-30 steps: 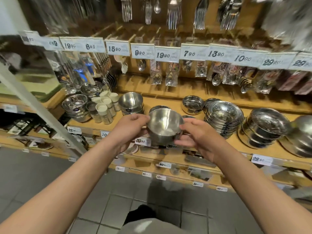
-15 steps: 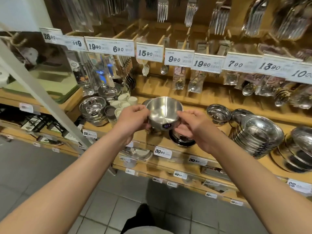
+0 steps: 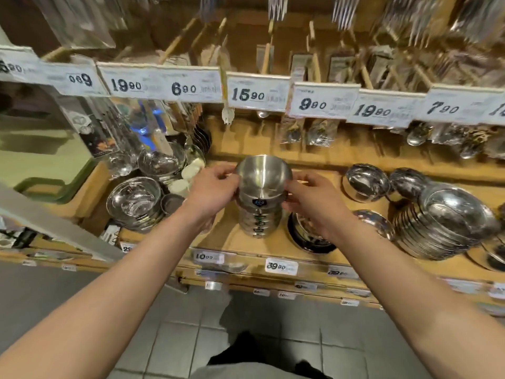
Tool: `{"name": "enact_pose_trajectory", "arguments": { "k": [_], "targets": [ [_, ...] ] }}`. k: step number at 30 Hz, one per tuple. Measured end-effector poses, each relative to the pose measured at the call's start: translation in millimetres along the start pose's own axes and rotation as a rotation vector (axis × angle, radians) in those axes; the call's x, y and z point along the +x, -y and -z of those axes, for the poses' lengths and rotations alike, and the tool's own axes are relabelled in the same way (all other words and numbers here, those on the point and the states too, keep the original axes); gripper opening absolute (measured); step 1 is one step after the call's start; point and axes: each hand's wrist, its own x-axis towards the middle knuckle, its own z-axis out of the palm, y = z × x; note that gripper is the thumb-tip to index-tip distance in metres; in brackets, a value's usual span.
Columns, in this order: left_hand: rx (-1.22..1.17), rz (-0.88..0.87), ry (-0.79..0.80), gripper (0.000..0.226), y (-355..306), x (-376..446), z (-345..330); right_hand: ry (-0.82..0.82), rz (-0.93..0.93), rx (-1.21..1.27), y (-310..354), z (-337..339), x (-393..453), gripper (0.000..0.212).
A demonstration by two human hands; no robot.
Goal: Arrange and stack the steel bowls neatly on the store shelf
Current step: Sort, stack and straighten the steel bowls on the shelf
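top bowl [image 3: 263, 178]: shiny silver steel, between the left hand [image 3: 213, 193] and right hand [image 3: 314, 199], with a dark blue sticker
stack under it [image 3: 259, 222]: silver, each with a dark sticker
shelf [image 3: 308, 255]: yellowish wood
price tags above the hands [image 3: 257, 94]: white with black numerals
floor [image 3: 175, 340]: grey tiles
tray far left of the left hand [image 3: 41, 184]: green rim
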Motion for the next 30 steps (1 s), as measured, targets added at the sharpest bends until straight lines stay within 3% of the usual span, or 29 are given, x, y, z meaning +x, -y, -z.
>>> {"name": "enact_pose_trajectory", "arguments": {
  "k": [4,12,30],
  "targets": [
    [0.058,-0.021,-0.002,0.015,10,6,2,-0.007,-0.014,-0.004,-8,-3,4,0.031],
    [0.162,-0.115,0.007,0.018,25,14,-3,-0.027,0.003,-0.046,-21,-3,11,0.022],
    [0.123,-0.165,0.025,0.014,37,19,-4,0.011,0.05,-0.032,-32,0,22,0.02]
  ]
}}
